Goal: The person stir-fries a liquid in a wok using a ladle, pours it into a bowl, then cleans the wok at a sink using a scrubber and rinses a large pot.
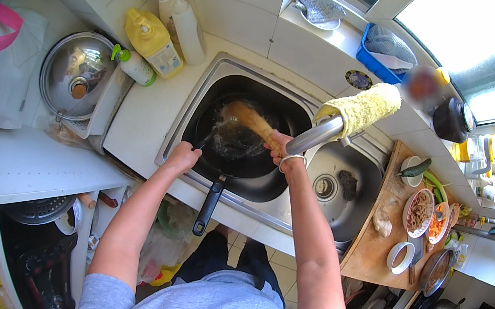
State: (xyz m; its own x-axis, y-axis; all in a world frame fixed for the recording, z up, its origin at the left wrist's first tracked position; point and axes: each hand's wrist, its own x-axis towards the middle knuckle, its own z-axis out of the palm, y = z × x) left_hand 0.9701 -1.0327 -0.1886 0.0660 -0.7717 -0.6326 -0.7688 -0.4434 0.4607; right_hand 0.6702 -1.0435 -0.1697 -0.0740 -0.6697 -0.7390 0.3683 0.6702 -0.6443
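Observation:
A black frying pan (247, 168) with water in it sits in the left basin of the steel sink (173, 135). Its black handle (208, 206) juts over the front edge towards me. My right hand (281, 145) is closed around the narrow end of a tan bristle brush (248, 118), whose blurred wide end is down in the pan. In my left hand (183, 157) is the dark handle of a thin utensil (206, 139); it slants into the pan, and its far end is lost in the water.
A faucet (313, 136) wrapped in yellow cloth arches beside my right hand. A dark scrubber (347, 185) lies in the right basin. Bowls of cut food (419, 213) stand on a wooden board (358, 250) at right. Detergent bottles (155, 45) and a glass lid (76, 74) are at left.

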